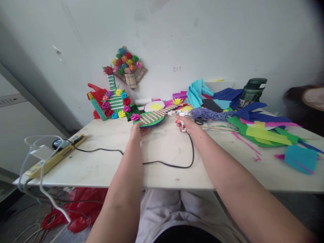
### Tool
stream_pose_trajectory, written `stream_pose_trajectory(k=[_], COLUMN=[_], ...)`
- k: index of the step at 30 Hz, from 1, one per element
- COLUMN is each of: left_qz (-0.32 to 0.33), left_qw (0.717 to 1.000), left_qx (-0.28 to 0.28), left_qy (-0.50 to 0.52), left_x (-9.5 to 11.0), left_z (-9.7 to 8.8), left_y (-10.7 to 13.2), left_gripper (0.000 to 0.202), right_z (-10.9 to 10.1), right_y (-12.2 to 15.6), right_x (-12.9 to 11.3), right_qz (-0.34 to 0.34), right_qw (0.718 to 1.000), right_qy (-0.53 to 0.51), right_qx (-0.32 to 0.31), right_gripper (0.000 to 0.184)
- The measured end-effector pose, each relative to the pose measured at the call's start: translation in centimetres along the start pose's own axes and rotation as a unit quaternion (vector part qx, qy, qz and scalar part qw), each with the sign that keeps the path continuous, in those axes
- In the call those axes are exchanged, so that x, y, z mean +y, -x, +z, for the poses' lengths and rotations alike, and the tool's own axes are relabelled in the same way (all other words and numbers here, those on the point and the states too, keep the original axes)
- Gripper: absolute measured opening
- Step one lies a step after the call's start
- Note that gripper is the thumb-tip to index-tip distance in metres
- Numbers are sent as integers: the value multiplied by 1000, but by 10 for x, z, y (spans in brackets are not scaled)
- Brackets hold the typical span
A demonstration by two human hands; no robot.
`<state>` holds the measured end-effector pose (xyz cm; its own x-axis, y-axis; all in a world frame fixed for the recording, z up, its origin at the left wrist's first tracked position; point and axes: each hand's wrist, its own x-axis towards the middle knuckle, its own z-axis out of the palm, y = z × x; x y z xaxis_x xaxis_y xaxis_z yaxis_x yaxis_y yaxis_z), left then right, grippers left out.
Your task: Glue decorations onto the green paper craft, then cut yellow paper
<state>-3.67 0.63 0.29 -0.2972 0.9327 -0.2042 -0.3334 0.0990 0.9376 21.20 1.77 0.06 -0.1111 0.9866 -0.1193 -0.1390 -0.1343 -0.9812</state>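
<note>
My left hand [138, 132] grips the near edge of a green leaf-shaped craft piece [153, 118], tilted above the table. Rows of pale pink strips cross it, a pink paper rose [135, 117] sits at its left end, and a yellow paper flower [177, 101] shows by its far tip. Closed around a white hot glue gun [184, 129] is my right hand [186, 123]. The gun's nozzle end is close to the narrow part of the craft piece; whether they touch I cannot tell. A black cord [193, 152] runs from the gun across the table to the left.
A yellow power strip [57, 157] lies at the left edge. Behind stand a green bottle [98, 107] and a flower-trimmed craft [116, 101]. Purple yarn [209, 114], scissors [199, 120], coloured paper [268, 135] and a dark green flask [250, 92] are on the right.
</note>
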Motion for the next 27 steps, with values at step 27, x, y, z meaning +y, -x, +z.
stream_pose_trajectory(k=[27], left_qz=[113], left_qw=[988], left_qx=[-58], left_qy=[90], left_x=[-1], left_z=[-3], left_y=[0], left_gripper=[48], right_z=[-7], right_y=[-4], right_x=[-1], right_qz=[3], right_qw=[995], right_qy=[-103], right_qx=[0], right_gripper=[41])
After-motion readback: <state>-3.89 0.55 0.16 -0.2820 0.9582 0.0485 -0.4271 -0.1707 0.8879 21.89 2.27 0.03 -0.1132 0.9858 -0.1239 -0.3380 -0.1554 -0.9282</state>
